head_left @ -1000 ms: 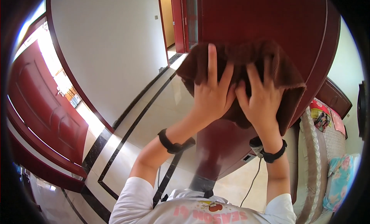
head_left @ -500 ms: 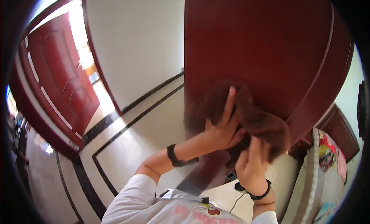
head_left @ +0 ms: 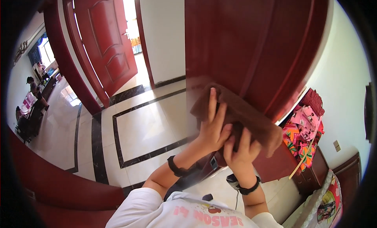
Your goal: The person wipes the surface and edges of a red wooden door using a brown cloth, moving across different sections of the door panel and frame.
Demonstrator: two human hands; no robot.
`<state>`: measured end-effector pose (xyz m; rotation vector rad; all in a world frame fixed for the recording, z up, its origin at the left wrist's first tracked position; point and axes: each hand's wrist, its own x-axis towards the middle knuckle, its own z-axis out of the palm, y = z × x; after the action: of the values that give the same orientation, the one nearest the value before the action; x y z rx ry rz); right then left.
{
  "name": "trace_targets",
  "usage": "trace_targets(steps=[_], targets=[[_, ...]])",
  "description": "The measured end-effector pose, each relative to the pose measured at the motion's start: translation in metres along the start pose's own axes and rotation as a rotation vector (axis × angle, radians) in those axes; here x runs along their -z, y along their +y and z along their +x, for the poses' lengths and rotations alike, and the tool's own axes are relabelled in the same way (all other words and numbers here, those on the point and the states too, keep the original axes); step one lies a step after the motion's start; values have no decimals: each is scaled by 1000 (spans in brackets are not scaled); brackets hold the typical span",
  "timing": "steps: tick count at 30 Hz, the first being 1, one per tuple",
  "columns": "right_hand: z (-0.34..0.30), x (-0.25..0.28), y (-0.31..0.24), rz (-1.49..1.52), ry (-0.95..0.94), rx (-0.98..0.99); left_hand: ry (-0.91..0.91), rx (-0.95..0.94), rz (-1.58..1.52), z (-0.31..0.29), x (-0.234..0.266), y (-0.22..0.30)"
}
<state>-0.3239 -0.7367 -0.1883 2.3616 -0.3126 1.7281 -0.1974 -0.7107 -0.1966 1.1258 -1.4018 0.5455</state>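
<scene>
The bare left hand [head_left: 213, 130], fingers apart, and right hand [head_left: 242, 154], whose grip I cannot tell, press the soft brown cloth [head_left: 251, 115] against the glossy dark-red upright panel [head_left: 227, 39], seemingly to hold it flat

Text: single row of bold pink capital lettering [head_left: 218, 221] with a numeral and exclamation mark | stands on: front of white short-sleeved fabric shirt [head_left: 192, 204] worn by person | orientation: upside down in head view, legible
</scene>
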Motion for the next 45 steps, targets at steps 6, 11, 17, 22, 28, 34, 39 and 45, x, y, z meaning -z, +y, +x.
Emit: trace_targets(steps=[6, 11, 17, 22, 28, 34, 39, 45], targets=[[25, 19, 0, 163, -83, 48, -25, 64, 176, 13, 19, 9], [66, 40, 19, 267, 95, 28, -1, -89, 167, 65, 23, 19], [38, -2, 13, 129, 344, -74, 52, -50, 80, 34, 8, -2], [-7, -11, 8, 121, 122, -80, 94, 29, 61, -10, -5, -13], [-59, -26, -1, 140, 90, -186, -10, 244, 140, -61, -19, -5], [-22, -8, 4, 342, 184, -195, -19, 36, 187, 11, 8, 19], [19, 3, 12, 249, 203, -194, -100, -381, 188, 104, 21, 50], [14, -1, 5, 278, 232, -331, -54, -504, 236, 89, 11, 32]])
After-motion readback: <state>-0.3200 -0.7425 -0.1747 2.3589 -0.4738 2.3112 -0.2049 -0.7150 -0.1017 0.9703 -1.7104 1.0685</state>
